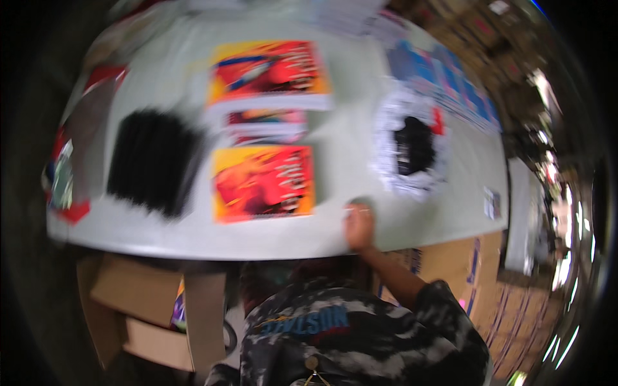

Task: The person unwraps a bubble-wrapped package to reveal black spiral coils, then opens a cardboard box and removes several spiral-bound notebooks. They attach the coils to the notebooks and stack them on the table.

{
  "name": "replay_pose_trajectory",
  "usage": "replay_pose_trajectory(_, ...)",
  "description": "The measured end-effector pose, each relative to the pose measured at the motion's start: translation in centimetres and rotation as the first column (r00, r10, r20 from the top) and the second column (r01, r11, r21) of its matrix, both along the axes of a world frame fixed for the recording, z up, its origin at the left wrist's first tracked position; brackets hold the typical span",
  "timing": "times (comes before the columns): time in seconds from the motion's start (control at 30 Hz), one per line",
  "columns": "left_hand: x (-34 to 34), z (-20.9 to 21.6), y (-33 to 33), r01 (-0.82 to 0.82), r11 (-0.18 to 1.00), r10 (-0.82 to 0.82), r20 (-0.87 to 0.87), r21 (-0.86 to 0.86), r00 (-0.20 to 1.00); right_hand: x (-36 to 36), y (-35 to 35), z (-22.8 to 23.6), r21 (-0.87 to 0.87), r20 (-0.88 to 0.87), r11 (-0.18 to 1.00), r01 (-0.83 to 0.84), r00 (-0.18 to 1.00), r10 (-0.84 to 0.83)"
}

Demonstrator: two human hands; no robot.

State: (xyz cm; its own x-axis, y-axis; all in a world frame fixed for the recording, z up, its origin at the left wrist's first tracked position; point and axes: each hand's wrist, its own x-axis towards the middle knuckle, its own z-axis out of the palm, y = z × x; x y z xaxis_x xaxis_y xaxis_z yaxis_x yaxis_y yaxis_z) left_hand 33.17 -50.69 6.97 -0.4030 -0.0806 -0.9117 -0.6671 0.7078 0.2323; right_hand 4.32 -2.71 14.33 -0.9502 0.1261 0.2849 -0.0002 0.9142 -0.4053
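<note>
My right hand (359,225) is over the near edge of the white table (347,148). Motion blur smears its fingers, so their pose and anything in them cannot be made out. To its left lies a stack of red and yellow printed booklets or calendars (264,183). A similar stack (270,71) sits farther back, with a smaller pile of printed pieces (267,127) between the two. My left hand is outside the picture.
A bundle of thin black strips (154,161) lies at left, beside clear plastic with red edges (87,141). At right are a white ring-shaped heap (386,148) around black pieces (414,145) and blue printed sheets (444,80). An open carton (141,289) stands below; stacked cartons (463,257) are at right.
</note>
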Motion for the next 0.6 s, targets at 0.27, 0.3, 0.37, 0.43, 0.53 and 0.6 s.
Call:
replay_pose_trajectory(0.27, 7.2, 2.9, 4.9, -0.300, 0.949, 0.300, 0.014, 0.095, 0.954, -1.3, -0.1, 0.4, 0.022, 0.012, 0.999, -0.048, 0.999, 0.048)
replay_pose_trajectory(0.3, 6.3, 2.9, 5.3, -0.299, 0.947, 0.300, 0.013, 0.115, 0.954, -0.9, 0.1, 0.5, 0.041, 0.023, 0.998, -0.046, 0.999, 0.045)
replay_pose_trajectory(0.37, 5.2, 2.7, 8.6, -0.320, 0.937, 0.325, -0.012, 0.144, 0.946, -1.1, 0.3, 0.4, 0.063, 0.017, 0.993, -0.098, 0.995, 0.097)
replay_pose_trajectory(0.43, 4.6, 2.2, 12.9, -0.359, 0.917, 0.371, -0.044, 0.173, 0.928, -1.7, 0.2, 0.4, 0.060, -0.001, 0.980, -0.190, 0.982, 0.190)
replay_pose_trajectory(0.53, -0.6, 2.5, 17.7, -0.311, 0.924, 0.341, -0.111, 0.223, 0.934, -1.5, 1.0, 0.5, 0.002, 0.033, 0.968, -0.250, 0.968, 0.250)
replay_pose_trajectory(0.6, -4.2, 3.0, 20.9, -0.270, 0.927, 0.318, -0.165, 0.260, 0.933, -1.9, 1.0, 0.6, 0.000, 0.041, 0.921, -0.390, 0.920, 0.389)
